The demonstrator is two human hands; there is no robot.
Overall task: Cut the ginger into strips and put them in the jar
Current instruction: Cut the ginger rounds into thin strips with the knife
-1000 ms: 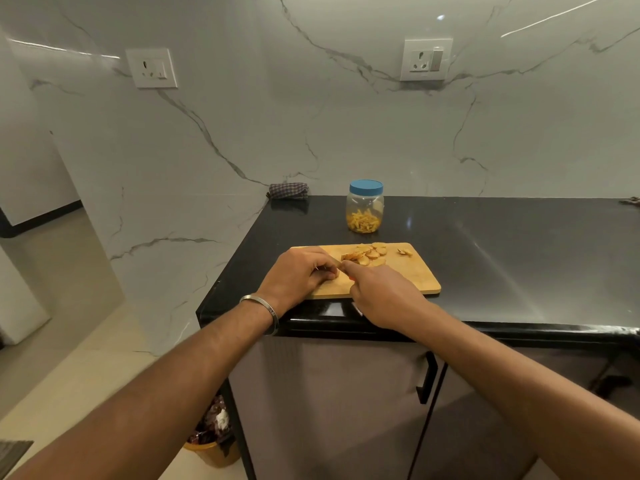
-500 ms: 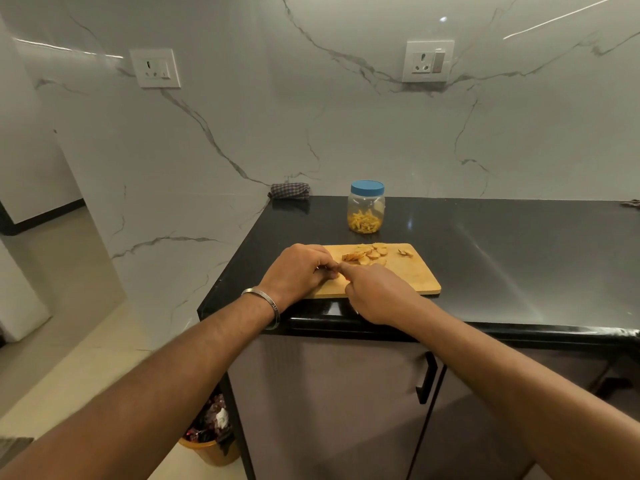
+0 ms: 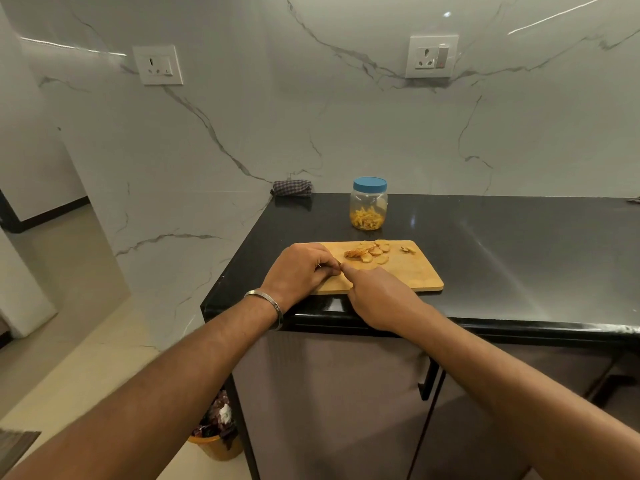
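A wooden cutting board (image 3: 408,275) lies near the front edge of the black counter. Round ginger slices (image 3: 375,252) sit in a small heap at its far side, and a scrap (image 3: 408,250) lies to their right. My left hand (image 3: 298,271) rests on the board's left part, fingertips curled and pinching a small ginger piece that is mostly hidden. My right hand (image 3: 377,296) meets it, index finger stretched forward and the other fingers curled round a knife hidden under the hand. Behind the board stands a clear jar (image 3: 369,209) with a blue lid on and ginger strips inside.
A folded checked cloth (image 3: 292,187) lies at the counter's back left corner. The black counter (image 3: 519,254) stretches to the right. On the floor below the counter's left end stands an orange bin (image 3: 218,441) with rubbish. Two wall sockets are above.
Both hands stay together on the board's near left part. Only the fingertips have shifted slightly.
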